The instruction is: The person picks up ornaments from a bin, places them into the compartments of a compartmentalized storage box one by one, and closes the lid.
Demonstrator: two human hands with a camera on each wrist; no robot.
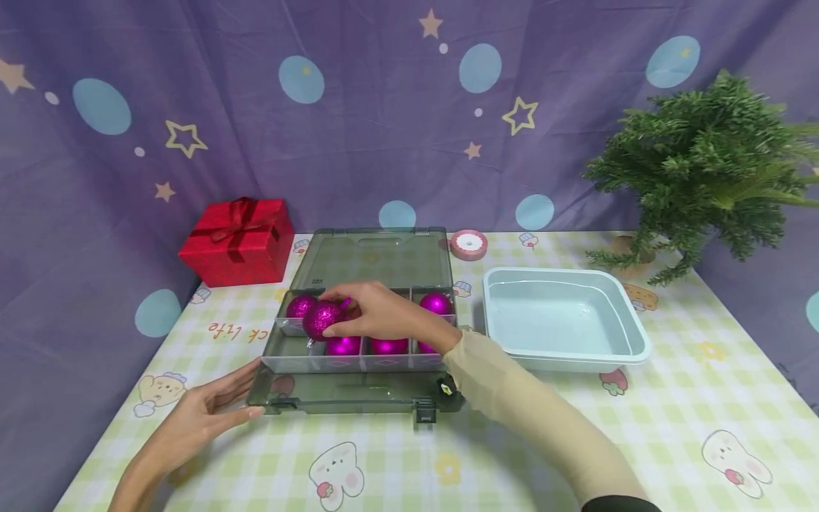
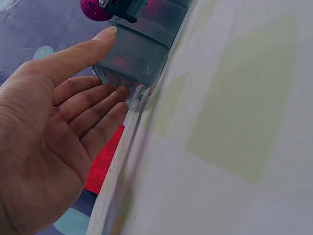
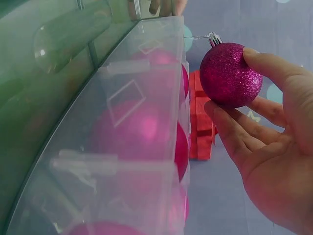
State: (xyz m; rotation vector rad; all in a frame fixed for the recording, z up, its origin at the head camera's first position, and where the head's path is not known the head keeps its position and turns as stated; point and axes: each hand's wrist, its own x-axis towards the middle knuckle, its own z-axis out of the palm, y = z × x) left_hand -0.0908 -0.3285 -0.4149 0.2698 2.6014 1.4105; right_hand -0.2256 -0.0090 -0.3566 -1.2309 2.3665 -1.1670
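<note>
My right hand pinches a glittery magenta Christmas bauble between thumb and fingers. Its silver cap shows in the right wrist view. The bauble is over the left part of a grey translucent compartment case, whose lid lies open toward the back. Several magenta baubles sit in the compartments, some shiny; my right hand and forearm hide part of the back row. Below the held bauble, the front-left compartment holds nothing visible. My left hand rests at the case's front-left corner, thumb against the edge, fingers extended along the side.
To the right of the case stands a pale blue plastic basin. Behind it is a small artificial pine tree. A red gift box with a bow sits at the back left, and a ribbon roll lies behind the case.
</note>
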